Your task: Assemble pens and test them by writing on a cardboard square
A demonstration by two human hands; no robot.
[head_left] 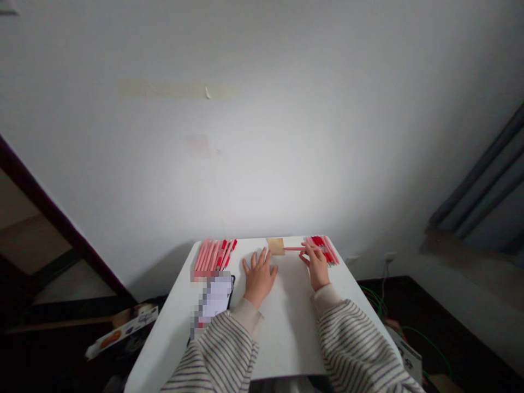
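Observation:
My left hand (258, 275) lies flat on the white table (286, 327), fingers spread, holding nothing. Pinched in my right hand (316, 268) is a pink pen (297, 249) that points left toward a small tan pad (275, 245) at the table's far edge. Just beyond that hand, at the far right corner, lies a pile of red and pink pens (325, 248). A second row of pink and red pens (213, 254) lies at the far left corner. Both arms wear striped sleeves.
A blurred-out object with a dark edge (215, 303) lies on the table left of my left arm. The table stands against a white wall. A box (123, 330) sits on the floor at left; green cables (380, 305) and a curtain (483, 185) are at right.

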